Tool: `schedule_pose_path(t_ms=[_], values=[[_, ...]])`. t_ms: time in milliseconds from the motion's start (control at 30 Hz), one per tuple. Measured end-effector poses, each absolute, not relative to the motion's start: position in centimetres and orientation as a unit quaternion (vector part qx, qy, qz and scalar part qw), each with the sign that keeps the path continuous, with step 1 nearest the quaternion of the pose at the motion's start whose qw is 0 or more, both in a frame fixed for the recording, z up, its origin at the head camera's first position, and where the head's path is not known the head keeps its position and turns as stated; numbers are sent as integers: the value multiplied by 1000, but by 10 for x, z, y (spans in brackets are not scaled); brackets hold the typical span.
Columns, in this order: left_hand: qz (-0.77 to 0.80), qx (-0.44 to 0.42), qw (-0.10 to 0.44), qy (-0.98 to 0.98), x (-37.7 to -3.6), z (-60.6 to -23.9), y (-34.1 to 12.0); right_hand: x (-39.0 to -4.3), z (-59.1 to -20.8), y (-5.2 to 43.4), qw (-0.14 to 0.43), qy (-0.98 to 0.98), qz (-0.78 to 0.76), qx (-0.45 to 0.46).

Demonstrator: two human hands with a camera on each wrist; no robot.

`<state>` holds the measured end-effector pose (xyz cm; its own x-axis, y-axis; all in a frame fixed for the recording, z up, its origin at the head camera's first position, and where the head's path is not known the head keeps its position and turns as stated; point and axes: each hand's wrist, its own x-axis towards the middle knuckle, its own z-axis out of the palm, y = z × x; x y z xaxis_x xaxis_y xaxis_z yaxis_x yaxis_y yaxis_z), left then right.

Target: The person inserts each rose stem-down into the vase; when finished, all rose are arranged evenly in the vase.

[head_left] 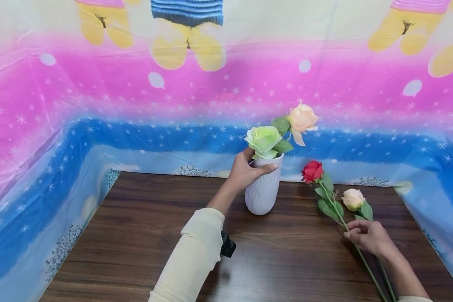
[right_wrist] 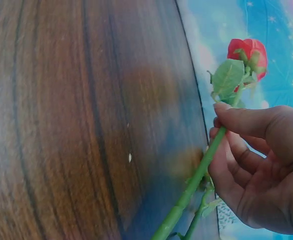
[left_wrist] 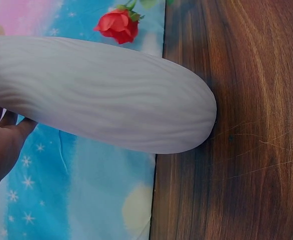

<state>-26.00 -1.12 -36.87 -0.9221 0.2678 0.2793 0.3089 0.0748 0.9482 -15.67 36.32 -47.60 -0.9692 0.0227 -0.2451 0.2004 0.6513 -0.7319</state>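
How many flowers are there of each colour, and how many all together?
Red: 1, the red flower with its stem pinched in the right hand
Green: 1, the green flower in the white vase
Pale peach or cream: 2, the peach flower in the vase and the cream flower beside the red one
Total: 4 flowers

Head view forward and down, close wrist views, red rose (head_left: pixel 312 172) in all three

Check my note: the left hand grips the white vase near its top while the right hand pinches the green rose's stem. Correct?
Not quite: the right hand pinches the stem of the red rose, as the right wrist view shows.
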Motion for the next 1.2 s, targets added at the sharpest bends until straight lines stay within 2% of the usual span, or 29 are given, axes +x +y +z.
schedule_pose_path(t_ms=[433,800,1200], values=[[-649,-194,11,-735,-260,-368,-11,-163,-465,361,143,840,-514,99],[-648,-194,15,-737,-262,-370,-11,-166,-450,346,104,759,-629,135],[-654,-191,14,-732,-260,-369,-11,-170,-438,339,100,683,-715,109]])
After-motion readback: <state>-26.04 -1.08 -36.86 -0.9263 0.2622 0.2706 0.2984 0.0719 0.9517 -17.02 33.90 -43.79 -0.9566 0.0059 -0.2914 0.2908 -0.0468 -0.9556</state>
